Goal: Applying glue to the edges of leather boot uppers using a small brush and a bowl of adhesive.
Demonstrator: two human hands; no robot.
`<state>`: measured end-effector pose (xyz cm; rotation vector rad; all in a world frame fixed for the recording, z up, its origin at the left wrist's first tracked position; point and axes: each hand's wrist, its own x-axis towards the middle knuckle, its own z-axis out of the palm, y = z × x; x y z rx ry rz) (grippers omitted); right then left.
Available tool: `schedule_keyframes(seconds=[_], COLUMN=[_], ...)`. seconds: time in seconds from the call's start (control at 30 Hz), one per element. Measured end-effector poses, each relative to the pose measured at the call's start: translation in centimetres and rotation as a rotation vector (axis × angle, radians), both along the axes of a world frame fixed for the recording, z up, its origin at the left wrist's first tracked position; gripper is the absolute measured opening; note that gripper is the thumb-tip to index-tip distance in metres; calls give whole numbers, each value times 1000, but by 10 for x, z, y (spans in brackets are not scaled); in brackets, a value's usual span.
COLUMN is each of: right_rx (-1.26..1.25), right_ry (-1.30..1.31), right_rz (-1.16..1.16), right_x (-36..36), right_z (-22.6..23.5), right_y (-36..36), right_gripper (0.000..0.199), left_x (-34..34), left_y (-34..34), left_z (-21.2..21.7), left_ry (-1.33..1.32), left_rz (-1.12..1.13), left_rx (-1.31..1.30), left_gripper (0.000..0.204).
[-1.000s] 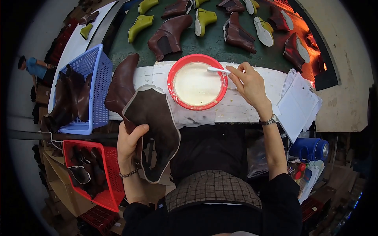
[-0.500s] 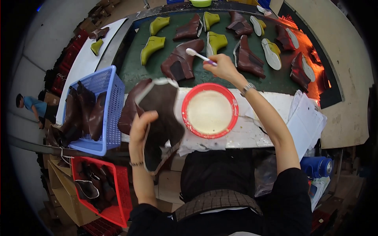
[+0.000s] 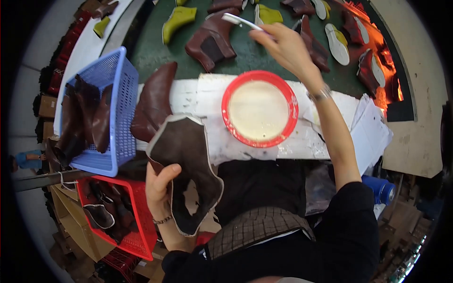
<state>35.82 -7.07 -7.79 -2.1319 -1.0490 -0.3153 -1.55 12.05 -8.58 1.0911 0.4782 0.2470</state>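
Note:
My left hand (image 3: 159, 186) is closed on the edge of a boot upper (image 3: 181, 146), its dark brown inner side facing up and an opening showing near its lower end. Just beyond it stands a shiny brown boot upper (image 3: 158, 94), close against the held one. Raised over the far side of the table, my right hand (image 3: 290, 49) grips a toothbrush (image 3: 243, 22) with a white head pointing left. Between and below the hands sits a red bowl (image 3: 226, 120) of cream-coloured liquid (image 3: 258, 111).
Several brown and yellow-green boots, such as one yellow-green boot (image 3: 178, 23), lie on the green table (image 3: 151, 52). At left are a blue basket (image 3: 125, 108) and, lower, a red basket (image 3: 146, 226), both with brown boots. White paper (image 3: 368, 129) and a blue flask (image 3: 380, 188) are at right.
My left hand has brought the held upper lower, toward my body, and its inner side now shows more fully. My right hand still holds the toothbrush up. The whole view has shifted.

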Motion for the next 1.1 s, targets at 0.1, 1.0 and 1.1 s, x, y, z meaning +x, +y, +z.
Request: schedule_keyframes(seconds=[0.1, 1.0, 1.1], right_rx=[-68, 85, 153], right_ry=[52, -19, 29], right_rz=[-58, 187, 151], right_x=[-56, -125, -136], right_z=[4, 14, 8], right_y=[-78, -128, -125], right_gripper=[24, 18, 18], left_x=[8, 82, 78], left_y=[2, -57, -55], left_z=[2, 38, 43], left_ry=[2, 111, -12], left_rz=[-122, -416, -308], left_rx=[102, 16, 2], left_gripper=[55, 51, 45])
